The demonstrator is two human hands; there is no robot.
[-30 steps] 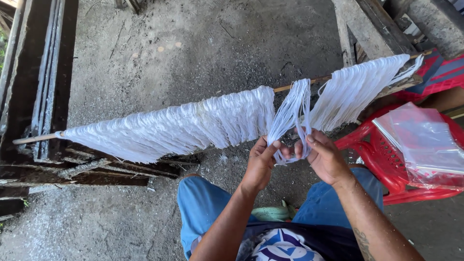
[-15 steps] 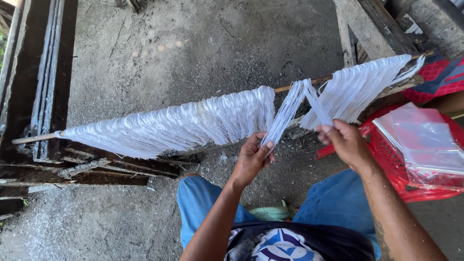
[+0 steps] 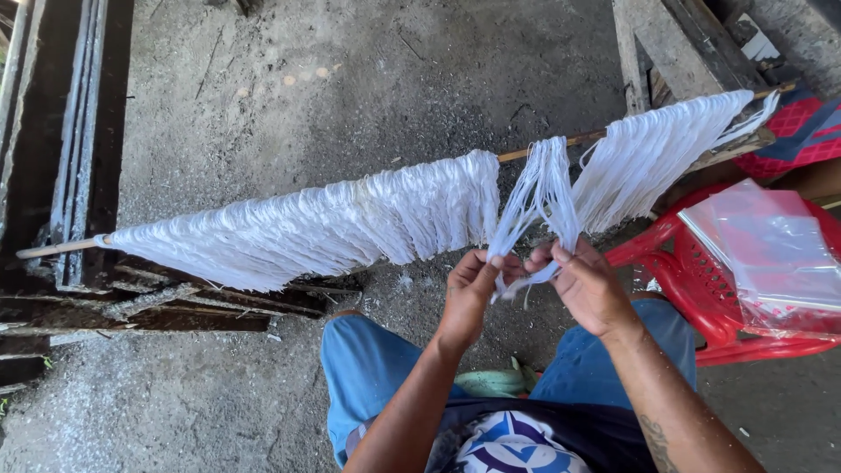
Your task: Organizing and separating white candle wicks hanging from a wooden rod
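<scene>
Now both hands, left [image 3: 473, 285] and right [image 3: 589, 285], pinching 1 white strand bundle [image 3: 541, 188] between them.

Floor [image 3: 350, 105]: rough grey concrete, dusty, daylit | Left: dark weathered timber beams [image 3: 61, 158] | Upper right: stacked wooden planks [image 3: 674, 52] | Right: red plastic chair [image 3: 692, 289] bearing clear plastic bags [image 3: 771, 254]

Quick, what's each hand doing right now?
Left hand: closed on the hanging white strips.
Right hand: pinching the same strips' lower ends.
</scene>
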